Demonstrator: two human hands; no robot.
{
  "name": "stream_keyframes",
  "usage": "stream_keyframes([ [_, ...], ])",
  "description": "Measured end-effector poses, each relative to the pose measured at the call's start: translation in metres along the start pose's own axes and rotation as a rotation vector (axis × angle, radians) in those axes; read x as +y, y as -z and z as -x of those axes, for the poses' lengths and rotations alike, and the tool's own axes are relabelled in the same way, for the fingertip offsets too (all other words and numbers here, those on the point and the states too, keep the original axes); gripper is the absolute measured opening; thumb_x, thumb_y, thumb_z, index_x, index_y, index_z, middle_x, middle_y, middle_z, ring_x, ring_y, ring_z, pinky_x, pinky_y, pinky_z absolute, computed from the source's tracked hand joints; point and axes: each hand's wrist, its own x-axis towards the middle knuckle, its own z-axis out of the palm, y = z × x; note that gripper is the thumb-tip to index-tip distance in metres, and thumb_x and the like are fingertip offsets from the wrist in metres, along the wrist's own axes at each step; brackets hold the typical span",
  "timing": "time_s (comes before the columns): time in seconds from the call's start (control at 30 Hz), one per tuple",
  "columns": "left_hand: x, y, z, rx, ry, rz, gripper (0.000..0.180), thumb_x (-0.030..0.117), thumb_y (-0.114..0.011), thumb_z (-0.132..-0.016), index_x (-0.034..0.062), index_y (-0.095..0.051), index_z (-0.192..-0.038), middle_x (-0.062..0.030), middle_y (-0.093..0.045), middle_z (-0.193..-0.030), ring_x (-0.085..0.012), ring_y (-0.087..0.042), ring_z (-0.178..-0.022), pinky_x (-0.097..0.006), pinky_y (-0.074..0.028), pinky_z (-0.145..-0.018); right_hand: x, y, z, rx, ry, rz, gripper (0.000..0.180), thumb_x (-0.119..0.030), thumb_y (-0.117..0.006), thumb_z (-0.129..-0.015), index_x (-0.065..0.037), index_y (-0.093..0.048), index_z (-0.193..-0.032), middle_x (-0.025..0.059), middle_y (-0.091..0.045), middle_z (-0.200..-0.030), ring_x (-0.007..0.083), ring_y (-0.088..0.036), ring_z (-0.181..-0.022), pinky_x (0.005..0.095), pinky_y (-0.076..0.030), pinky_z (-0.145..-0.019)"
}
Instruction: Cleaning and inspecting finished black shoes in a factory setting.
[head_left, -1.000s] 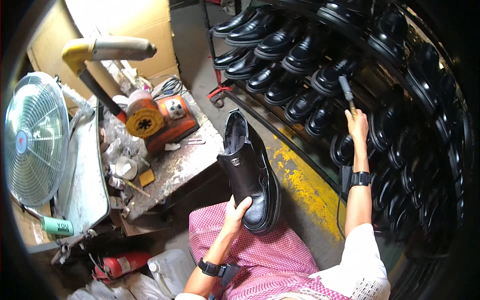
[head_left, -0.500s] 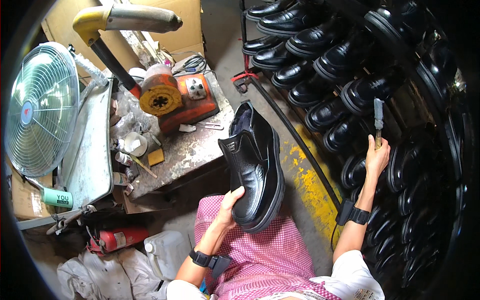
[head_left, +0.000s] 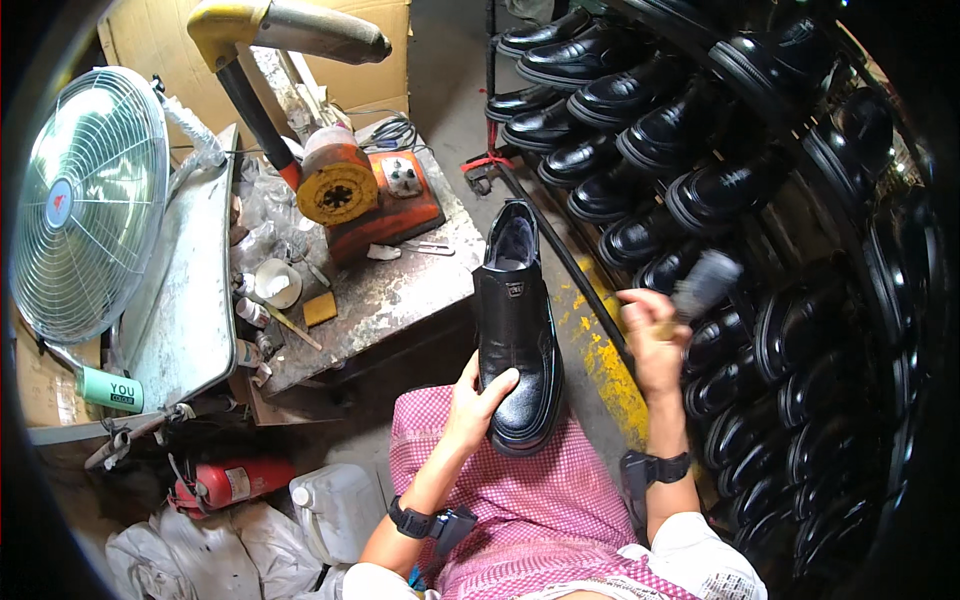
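Note:
My left hand [head_left: 478, 396] grips the toe end of a glossy black shoe [head_left: 516, 325], held upright over my lap, its fleece-lined opening pointing away from me. My right hand [head_left: 650, 335] is raised to the right of the shoe, fingers closed around the handle of a small brush [head_left: 703, 283], which is blurred by motion. The brush hangs apart from the shoe, in front of a rack of black shoes. Both wrists carry dark bands.
A tall rack [head_left: 760, 230] full of black shoes fills the right side. A cluttered workbench [head_left: 390, 290] with an orange machine [head_left: 355, 190], cups and scraps stands at left, beside a large fan [head_left: 85, 205]. A red extinguisher [head_left: 225, 483] and white jug [head_left: 335, 510] lie below.
My right hand has come down from the rack toward the shoe, bringing the brush with it. The shoe in my left hand has stayed about where it was.

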Motion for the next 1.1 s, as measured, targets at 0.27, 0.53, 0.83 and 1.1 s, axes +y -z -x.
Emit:
stream_keyframes([
  [0.27, -0.004, -0.001, 0.005, 0.035, -0.062, -0.193, 0.075, 0.027, -0.069, -0.073, -0.0065, -0.031, -0.129, -0.0159, -0.056, -0.109, -0.0196, -0.056, -0.098, -0.030, -0.044, -0.085, -0.034, -0.068, 0.014, -0.365, -0.005, -0.100, 0.021, -0.013, -0.070, -0.074, -0.002, -0.054, -0.081, 0.0015, -0.054, -0.075, 0.0091, -0.047, -0.063, 0.0225, -0.041, -0.058],
  [0.53, -0.004, 0.015, 0.003, 0.124, -0.073, -0.504, 0.088, 0.038, -0.070, -0.069, -0.0073, -0.028, -0.131, -0.0218, -0.052, -0.116, -0.0269, -0.055, -0.103, -0.032, -0.042, -0.088, -0.047, -0.058, 0.015, -0.499, -0.503, -0.505, 0.022, -0.018, -0.058, -0.083, -0.010, -0.049, -0.065, -0.0060, -0.043, -0.054, 0.0023, -0.031, -0.041, 0.0192, -0.022, -0.036],
  [0.83, -0.003, 0.004, -0.002, -0.007, -0.080, -0.100, 0.053, 0.023, -0.066, -0.077, -0.0064, -0.046, -0.116, -0.0130, -0.058, -0.105, -0.0161, -0.056, -0.093, -0.027, -0.044, -0.082, -0.043, 0.001, -0.007, 0.206, -0.224, -0.733, 0.030, -0.022, -0.048, -0.089, -0.012, -0.042, -0.062, -0.0049, -0.029, -0.046, 0.0028, -0.023, -0.034, 0.0201, -0.020, -0.031],
  [1.1, -0.012, -0.037, -0.021, 0.277, -0.267, -0.328, 0.086, 0.038, -0.065, -0.076, -0.0082, -0.019, -0.132, -0.0273, -0.042, -0.122, -0.0324, -0.046, -0.111, -0.036, -0.037, -0.094, -0.017, -0.032, 0.086, -0.314, -0.779, -0.756, 0.061, -0.031, -0.066, -0.078, -0.008, -0.037, -0.126, -0.0031, -0.054, -0.074, 0.0013, -0.036, -0.037, 0.0162, -0.026, -0.030],
])
